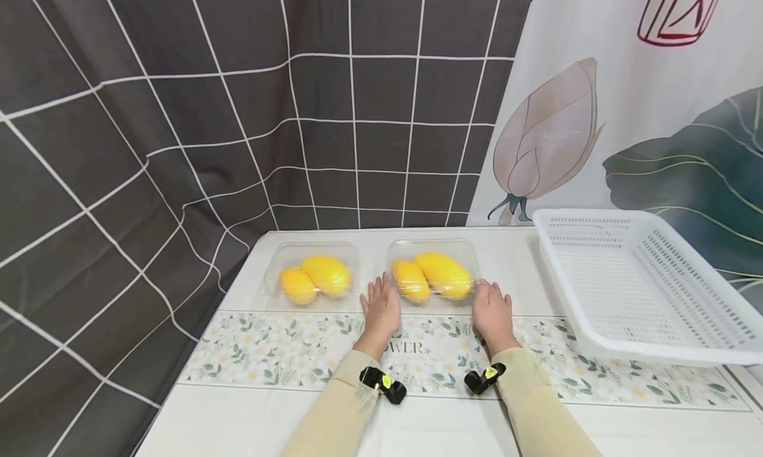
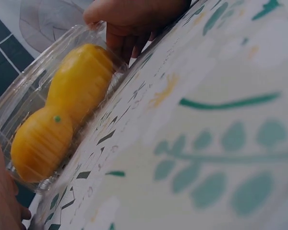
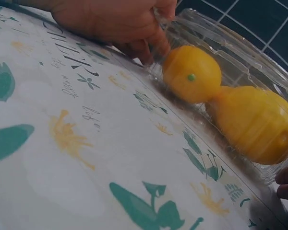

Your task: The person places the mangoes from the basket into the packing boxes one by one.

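Two yellow mangoes (image 1: 442, 274) lie inside a clear plastic clamshell box (image 1: 432, 246) on the table. At the box's left side is my left hand (image 1: 381, 311), palm down, fingers pointing forward and slightly spread. My right hand (image 1: 493, 316) is at the opposite side, its thumb side against the plastic. Both wrist views show the mangoes through the clear wall, a small green dot on the smaller one. The box appears to rest on the table between the hands. Some fingertips are hidden behind the box edges.
A second clear box (image 1: 310, 247) with two more mangoes (image 1: 324, 275) stands to the left of my left hand. On the right is a large white plastic basket (image 1: 587, 311). A floral printed band (image 1: 268, 344) crosses the white table. Curtains (image 1: 381, 146) hang behind it.
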Demonstrator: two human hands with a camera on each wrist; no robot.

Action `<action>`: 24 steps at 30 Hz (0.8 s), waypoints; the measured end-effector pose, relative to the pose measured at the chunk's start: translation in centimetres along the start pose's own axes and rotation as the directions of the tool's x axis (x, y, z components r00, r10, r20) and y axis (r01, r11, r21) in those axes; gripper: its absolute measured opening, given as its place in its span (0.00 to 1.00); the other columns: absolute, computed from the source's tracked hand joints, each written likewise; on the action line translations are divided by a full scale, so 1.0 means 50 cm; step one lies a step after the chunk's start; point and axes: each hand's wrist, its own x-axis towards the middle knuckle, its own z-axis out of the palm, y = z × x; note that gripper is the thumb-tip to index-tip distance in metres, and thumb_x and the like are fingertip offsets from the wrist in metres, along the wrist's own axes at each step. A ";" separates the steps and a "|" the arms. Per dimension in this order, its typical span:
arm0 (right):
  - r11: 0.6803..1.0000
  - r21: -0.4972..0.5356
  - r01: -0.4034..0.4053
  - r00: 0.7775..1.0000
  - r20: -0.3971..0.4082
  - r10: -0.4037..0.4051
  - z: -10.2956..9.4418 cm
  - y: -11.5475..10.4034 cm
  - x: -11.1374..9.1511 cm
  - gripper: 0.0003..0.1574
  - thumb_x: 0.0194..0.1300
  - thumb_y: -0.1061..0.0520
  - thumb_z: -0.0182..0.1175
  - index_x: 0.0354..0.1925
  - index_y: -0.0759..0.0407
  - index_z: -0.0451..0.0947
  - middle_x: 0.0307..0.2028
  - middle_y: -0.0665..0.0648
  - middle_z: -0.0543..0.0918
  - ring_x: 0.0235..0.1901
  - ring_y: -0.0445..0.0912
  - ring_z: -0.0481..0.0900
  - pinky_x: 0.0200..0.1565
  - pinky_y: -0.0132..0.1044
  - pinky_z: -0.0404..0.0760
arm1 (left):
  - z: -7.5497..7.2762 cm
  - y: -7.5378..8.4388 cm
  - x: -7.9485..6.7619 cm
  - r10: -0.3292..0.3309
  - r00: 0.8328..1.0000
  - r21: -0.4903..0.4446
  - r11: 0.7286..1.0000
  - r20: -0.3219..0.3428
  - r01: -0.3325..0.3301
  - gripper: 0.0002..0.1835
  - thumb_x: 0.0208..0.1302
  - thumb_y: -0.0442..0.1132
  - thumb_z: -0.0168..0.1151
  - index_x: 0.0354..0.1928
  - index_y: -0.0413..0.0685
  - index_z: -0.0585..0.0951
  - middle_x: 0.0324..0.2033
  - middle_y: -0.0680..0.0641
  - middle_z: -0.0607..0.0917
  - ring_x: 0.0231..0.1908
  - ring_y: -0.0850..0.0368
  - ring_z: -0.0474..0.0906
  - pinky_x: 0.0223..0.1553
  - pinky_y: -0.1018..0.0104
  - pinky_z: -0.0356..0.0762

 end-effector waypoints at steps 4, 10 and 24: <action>1.000 0.021 0.003 1.000 0.010 -0.004 0.003 0.001 0.004 0.46 0.78 0.46 0.12 0.75 0.73 0.54 0.75 0.70 0.58 0.78 0.63 0.44 0.77 0.56 0.30 | -0.002 0.002 0.002 0.007 1.000 -0.009 1.000 0.010 -0.007 0.34 0.78 0.47 0.19 0.80 0.39 0.49 0.79 0.36 0.50 0.79 0.39 0.36 0.75 0.39 0.24; 1.000 0.007 0.011 1.000 0.026 -0.011 0.002 0.000 0.004 0.45 0.77 0.48 0.10 0.76 0.74 0.52 0.75 0.71 0.57 0.78 0.63 0.43 0.76 0.56 0.29 | -0.002 0.002 0.005 -0.008 1.000 -0.025 1.000 0.017 0.008 0.34 0.78 0.47 0.19 0.80 0.41 0.48 0.79 0.38 0.50 0.79 0.40 0.35 0.75 0.40 0.23; 0.997 0.076 -0.010 0.999 -0.033 0.012 0.006 -0.004 0.004 0.46 0.79 0.43 0.15 0.75 0.71 0.56 0.74 0.72 0.59 0.78 0.62 0.46 0.77 0.53 0.31 | 0.010 -0.003 0.014 0.010 0.998 -0.030 0.999 -0.061 -0.012 0.33 0.78 0.46 0.22 0.79 0.41 0.54 0.78 0.39 0.57 0.79 0.40 0.42 0.77 0.42 0.28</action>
